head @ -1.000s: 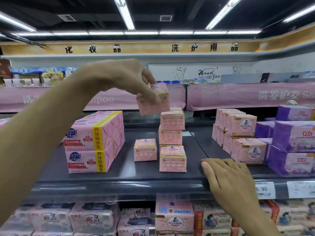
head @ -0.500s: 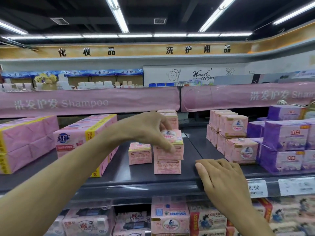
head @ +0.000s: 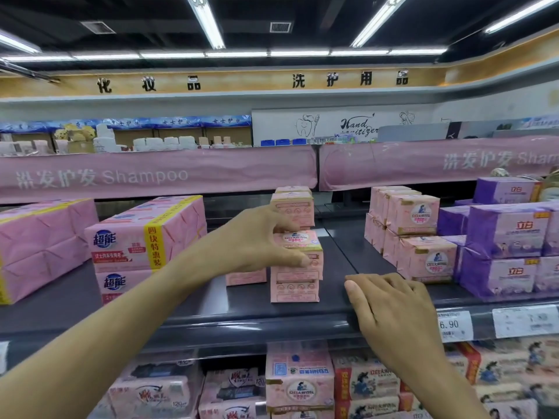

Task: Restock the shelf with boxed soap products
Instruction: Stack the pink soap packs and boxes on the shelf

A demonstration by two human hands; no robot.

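Note:
On the dark shelf (head: 193, 300) a small pink soap box (head: 302, 252) rests on top of another pink box (head: 295, 290) near the shelf's front. My left hand (head: 257, 240) reaches in from the left with fingers curled around the upper box, thumb on its front face. Behind it a taller stack of the same pink boxes (head: 295, 207) stands. A single pink box (head: 245, 276) sits to the left, partly hidden by my left hand. My right hand (head: 390, 309) lies flat, palm down, on the shelf's front edge, holding nothing.
Large pink multi-packs (head: 145, 237) stand at the left. Pink boxes (head: 417, 234) and purple boxes (head: 508, 237) fill the right side. Price tags (head: 455, 325) hang on the shelf lip. More pink soap packs (head: 299, 379) sit on the shelf below.
My left hand brought the pink box down from above the tall stack and set it on the front box. My right hand stayed on the shelf edge.

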